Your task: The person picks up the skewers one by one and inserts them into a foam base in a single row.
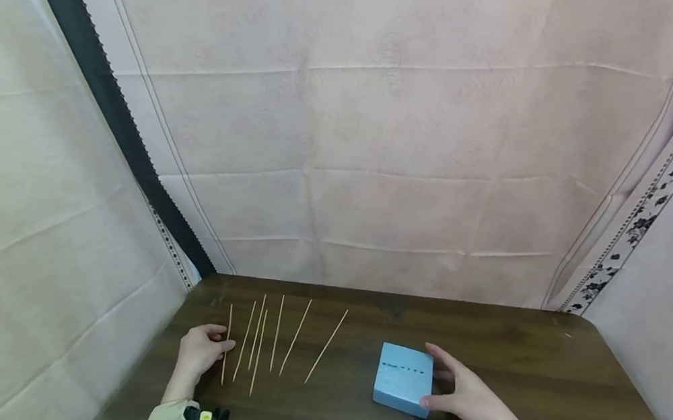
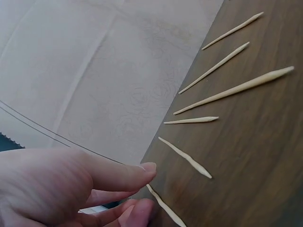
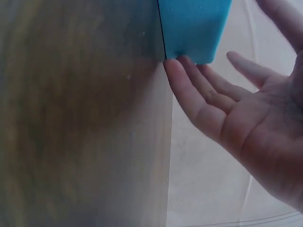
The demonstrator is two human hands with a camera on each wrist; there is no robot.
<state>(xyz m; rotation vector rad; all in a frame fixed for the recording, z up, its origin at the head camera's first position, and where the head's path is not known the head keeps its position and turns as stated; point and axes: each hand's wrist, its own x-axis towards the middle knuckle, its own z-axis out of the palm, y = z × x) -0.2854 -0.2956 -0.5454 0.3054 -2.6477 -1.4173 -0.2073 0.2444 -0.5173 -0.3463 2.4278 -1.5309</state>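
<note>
Several thin, pointed wooden sticks lie side by side on the dark wood table. At the leftmost stick, my left hand has thumb and index finger on either side of it. The left wrist view shows these fingertips apart, with the stick at the gap between them. A light blue box with dark lettering on top sits to the right. Beside it is my right hand, fingers spread and fairly straight, fingertips at the box's right side. In the right wrist view, fingertips meet the box's end.
The brown table has its far edge against a pale cloth hanging behind. More cloth hangs at the left and right. A black strap device is on the left wrist, over a light sleeve.
</note>
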